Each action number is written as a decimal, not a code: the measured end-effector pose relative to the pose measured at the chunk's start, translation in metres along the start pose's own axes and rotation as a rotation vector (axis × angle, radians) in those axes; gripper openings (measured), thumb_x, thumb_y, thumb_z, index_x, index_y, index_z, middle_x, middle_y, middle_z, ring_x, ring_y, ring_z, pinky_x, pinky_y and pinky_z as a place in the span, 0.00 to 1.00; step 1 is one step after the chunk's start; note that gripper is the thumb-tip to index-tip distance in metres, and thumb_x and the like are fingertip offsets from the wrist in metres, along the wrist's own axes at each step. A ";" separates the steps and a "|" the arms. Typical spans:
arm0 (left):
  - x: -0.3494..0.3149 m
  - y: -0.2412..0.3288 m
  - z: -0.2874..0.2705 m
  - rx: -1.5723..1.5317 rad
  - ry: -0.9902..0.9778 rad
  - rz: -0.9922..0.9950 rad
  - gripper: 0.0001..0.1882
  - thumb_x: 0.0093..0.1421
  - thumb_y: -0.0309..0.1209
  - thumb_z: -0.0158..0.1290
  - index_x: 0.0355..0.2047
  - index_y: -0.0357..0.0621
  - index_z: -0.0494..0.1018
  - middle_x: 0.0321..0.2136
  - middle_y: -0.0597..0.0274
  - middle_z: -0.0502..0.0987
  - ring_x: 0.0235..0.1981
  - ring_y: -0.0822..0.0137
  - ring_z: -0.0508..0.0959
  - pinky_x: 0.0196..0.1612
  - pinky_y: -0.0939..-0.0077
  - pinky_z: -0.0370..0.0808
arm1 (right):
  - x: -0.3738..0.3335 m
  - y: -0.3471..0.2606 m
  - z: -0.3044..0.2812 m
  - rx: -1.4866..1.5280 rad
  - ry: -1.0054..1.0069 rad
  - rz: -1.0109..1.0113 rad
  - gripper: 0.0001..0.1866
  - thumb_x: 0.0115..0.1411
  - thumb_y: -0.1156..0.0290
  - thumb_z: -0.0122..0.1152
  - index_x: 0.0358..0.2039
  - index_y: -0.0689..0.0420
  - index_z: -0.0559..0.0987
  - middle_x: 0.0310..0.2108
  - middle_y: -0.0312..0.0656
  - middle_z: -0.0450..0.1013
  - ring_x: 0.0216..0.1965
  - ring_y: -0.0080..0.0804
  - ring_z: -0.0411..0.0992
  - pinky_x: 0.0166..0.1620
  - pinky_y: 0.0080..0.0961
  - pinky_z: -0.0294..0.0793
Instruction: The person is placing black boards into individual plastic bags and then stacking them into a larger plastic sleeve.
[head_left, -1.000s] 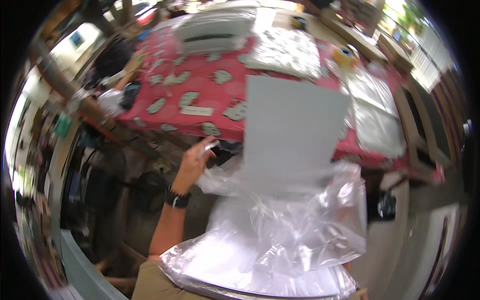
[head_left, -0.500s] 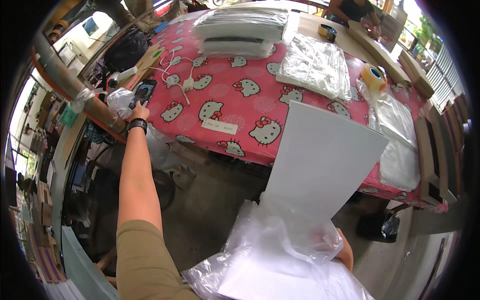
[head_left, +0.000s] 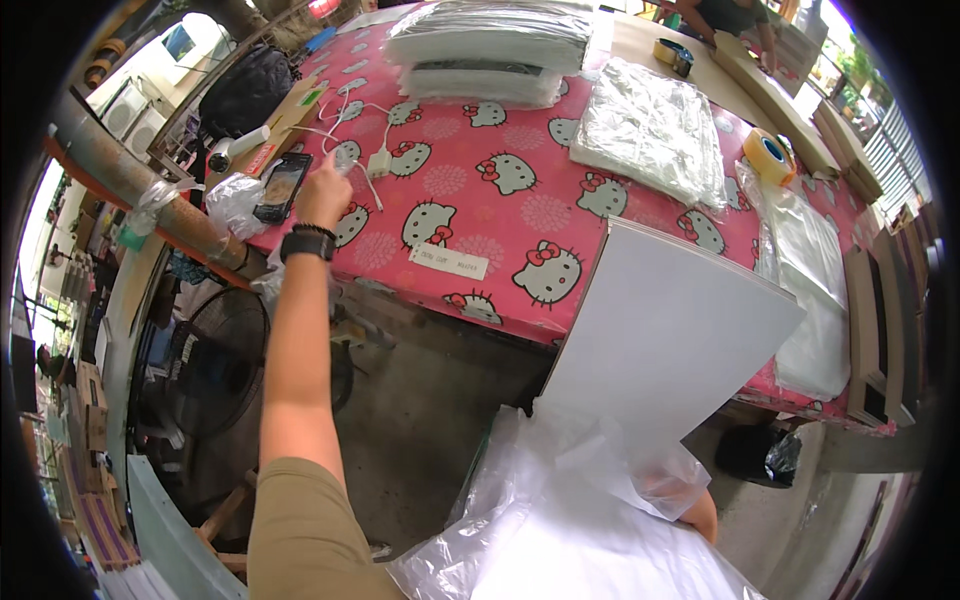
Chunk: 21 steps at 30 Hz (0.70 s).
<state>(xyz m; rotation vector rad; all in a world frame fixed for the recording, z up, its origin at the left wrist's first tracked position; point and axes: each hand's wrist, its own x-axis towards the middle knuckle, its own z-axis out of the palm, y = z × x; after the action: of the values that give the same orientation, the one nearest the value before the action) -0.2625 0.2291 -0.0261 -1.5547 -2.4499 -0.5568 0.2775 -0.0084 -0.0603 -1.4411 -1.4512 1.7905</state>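
My left hand (head_left: 323, 192), with a dark watch on its wrist, is over the table's left part, beside a black phone (head_left: 283, 188) with a lit screen. Its back faces me and hides most of the fingers. A white cable with an adapter (head_left: 379, 163) lies just beyond it. At the lower right, my right hand (head_left: 692, 500) grips a thin stack of white boards (head_left: 680, 320), partly inside a clear plastic bag (head_left: 505, 500). The plastic covers part of this hand. The boards stand tilted up against the table's near edge.
On the pink patterned tablecloth (head_left: 445, 180) lie stacked wrapped packs (head_left: 490, 40), a flat plastic pack (head_left: 650, 130), a tape roll (head_left: 768, 157) and plastic sheets (head_left: 810, 300). A fan (head_left: 215, 350) stands below left. Another person (head_left: 735, 25) works at the far right.
My left hand has left the phone and moved right over the cloth. The phone's screen picture differs. The whole view has shifted slightly; my right hand still holds the boards.
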 end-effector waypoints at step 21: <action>-0.316 0.160 -0.083 -2.216 -1.326 0.219 0.18 0.54 0.41 0.48 0.39 0.41 0.67 0.30 0.62 0.71 0.28 0.69 0.71 0.25 0.81 0.67 | -0.032 -0.011 -0.034 0.882 -0.126 -0.838 0.17 0.54 0.63 0.49 0.38 0.63 0.72 0.41 0.57 0.67 0.37 0.41 0.69 0.38 0.40 0.69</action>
<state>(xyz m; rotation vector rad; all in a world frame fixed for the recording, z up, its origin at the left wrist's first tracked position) 0.0148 -0.0067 -0.0275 0.8129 0.1570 0.9978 0.3165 -0.0152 -0.0332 -0.2174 -0.8707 1.5969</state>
